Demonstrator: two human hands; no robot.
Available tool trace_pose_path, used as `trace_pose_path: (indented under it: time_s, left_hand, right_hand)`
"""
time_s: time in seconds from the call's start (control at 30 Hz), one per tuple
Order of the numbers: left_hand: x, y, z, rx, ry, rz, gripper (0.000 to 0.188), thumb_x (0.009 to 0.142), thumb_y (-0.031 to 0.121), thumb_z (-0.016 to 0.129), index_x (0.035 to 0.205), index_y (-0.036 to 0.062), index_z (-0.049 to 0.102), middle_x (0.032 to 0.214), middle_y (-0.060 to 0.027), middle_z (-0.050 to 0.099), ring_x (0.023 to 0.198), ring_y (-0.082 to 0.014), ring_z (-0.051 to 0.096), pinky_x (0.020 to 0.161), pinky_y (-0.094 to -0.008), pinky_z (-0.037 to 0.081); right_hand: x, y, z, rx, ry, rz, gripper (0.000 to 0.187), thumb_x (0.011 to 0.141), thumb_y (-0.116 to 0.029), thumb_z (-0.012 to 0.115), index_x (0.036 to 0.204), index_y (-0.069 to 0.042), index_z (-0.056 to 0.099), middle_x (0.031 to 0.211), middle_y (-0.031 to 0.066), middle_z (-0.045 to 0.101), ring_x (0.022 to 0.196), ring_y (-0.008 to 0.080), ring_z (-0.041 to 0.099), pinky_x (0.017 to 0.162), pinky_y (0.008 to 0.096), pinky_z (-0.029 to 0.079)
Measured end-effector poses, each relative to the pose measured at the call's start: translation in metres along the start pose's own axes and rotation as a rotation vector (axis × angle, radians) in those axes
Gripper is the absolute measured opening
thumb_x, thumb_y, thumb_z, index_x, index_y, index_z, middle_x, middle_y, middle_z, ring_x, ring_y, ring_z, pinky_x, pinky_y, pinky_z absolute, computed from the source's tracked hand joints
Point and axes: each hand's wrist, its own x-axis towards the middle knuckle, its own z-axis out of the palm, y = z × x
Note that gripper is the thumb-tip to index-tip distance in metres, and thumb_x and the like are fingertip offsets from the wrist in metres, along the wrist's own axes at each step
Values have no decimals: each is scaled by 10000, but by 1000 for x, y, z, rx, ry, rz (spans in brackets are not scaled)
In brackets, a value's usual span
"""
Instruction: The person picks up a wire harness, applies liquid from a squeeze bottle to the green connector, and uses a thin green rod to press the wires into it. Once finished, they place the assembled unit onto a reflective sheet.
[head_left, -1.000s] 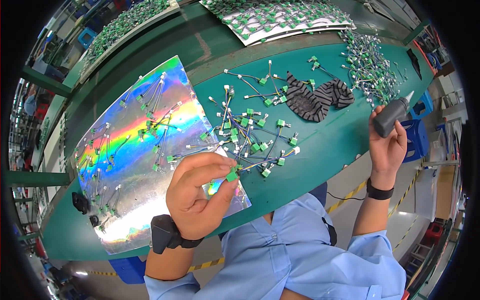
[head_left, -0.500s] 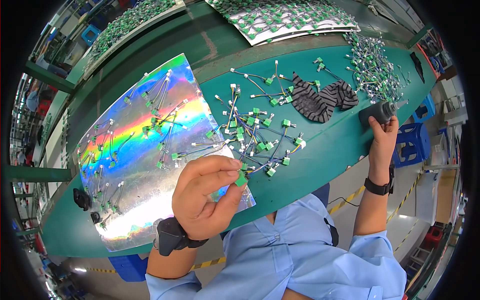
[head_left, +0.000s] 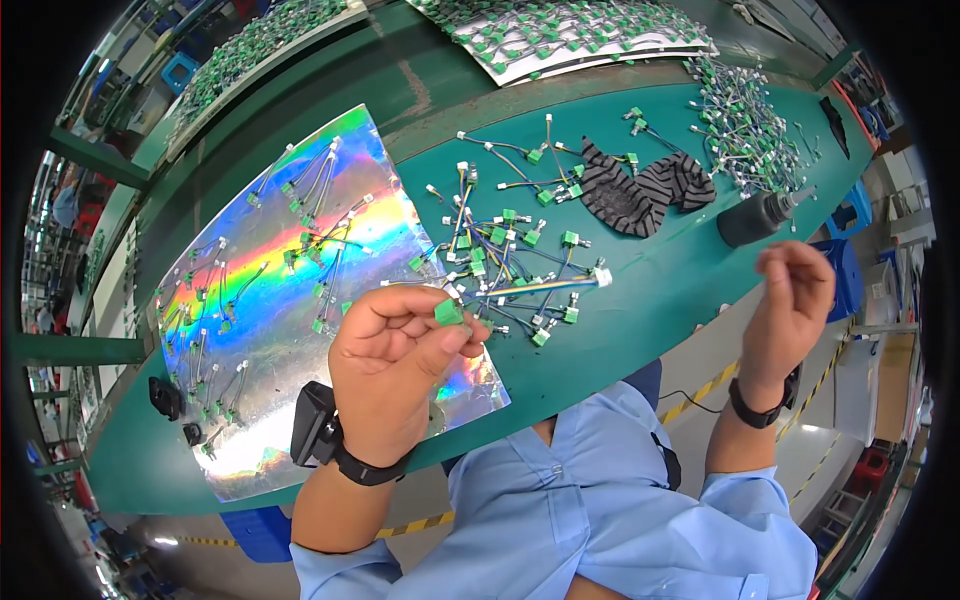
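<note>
Here, in the head view, the left hand (head_left: 383, 365) pinches a green connector (head_left: 449, 312) over the foil's (head_left: 290, 370) right edge, wires (head_left: 545, 287) stretching rightward; the right hand (head_left: 797, 300), loosely curled and half-spread, is near the bottle (head_left: 752, 219).

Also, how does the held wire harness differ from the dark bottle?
The wire harness is pinched in the left hand; the dark bottle sits on the green table. The wire harness is slim and multicoloured, with a green connector; the dark bottle is stout and dark grey.
</note>
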Motion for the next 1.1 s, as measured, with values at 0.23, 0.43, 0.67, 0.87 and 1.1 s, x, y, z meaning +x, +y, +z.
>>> trace_pose_path:
  time_s: [0.23,0.43,0.67,0.87,1.1]
  left_hand:
    - [-1,-2,-4,-19,-18,-36,254,827,-21,640,1052,-12,523,931,-135,624,847,-224,647,716,-324,549]
    - [-3,-2,-2,20,-56,38,318,793,-116,636,1078,-38,518,994,-137,606,916,-199,640,800,-304,533]
    - [-7,4,-2,146,-105,90,332,768,-130,651,1068,-32,546,995,-110,574,904,-166,611,793,-281,512]
    - [-6,1,-5,309,-164,176,344,754,-112,673,1066,-16,563,1006,-104,569,883,-154,599,760,-262,497]
    - [-7,-3,-2,317,-134,203,318,746,-102,682,1033,-5,585,1030,-113,580,876,-165,603,745,-255,491]
  right_hand:
    - [-1,-63,81,28,-641,-309,381,707,-45,709,1048,-45,539,1025,133,522,945,250,515,799,345,432]
    - [-3,-81,125,22,-743,-371,483,642,-66,789,1065,-54,557,1081,148,524,982,269,518,812,364,443]
    - [-5,-79,132,2,-780,-336,517,634,-50,802,1089,-44,557,1114,162,523,993,271,525,806,369,455]
    - [-5,-77,130,30,-777,-316,509,639,-43,797,1090,-29,562,1108,160,522,983,269,531,810,352,450]
    - [-4,-73,119,62,-812,-238,515,637,-35,794,1097,-23,562,1100,155,530,974,259,540,809,346,449]
